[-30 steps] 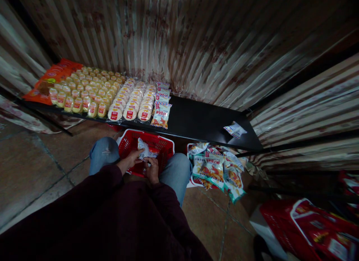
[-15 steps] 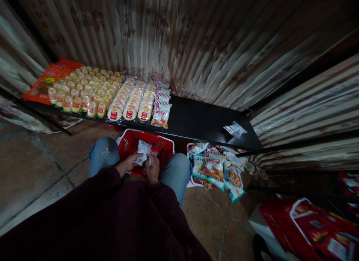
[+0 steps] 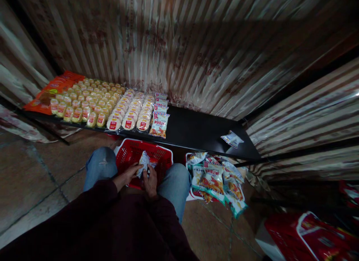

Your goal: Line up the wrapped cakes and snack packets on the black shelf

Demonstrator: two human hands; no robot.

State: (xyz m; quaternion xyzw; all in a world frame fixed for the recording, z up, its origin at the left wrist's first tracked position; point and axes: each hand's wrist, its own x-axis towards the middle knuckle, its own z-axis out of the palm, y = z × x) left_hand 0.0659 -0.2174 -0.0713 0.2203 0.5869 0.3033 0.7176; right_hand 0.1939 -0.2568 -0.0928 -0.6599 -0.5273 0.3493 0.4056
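Clearly, left hand (image 3: 129, 174) and right hand (image 3: 150, 181) clamped on packet (image 3: 144, 160), long axis pointing toward shelf (image 3: 196, 129).

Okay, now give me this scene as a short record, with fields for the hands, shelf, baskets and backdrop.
Left hand: on the small packet
Right hand: on the same packet
Under the hands: red basket, between the knees
Shelf, left to right: orange bag, yellow cakes, round white cakes, row of packets, lone packet near the right end
Second basket: heaped with snack bags, right of the knees
Backdrop: striped curtain
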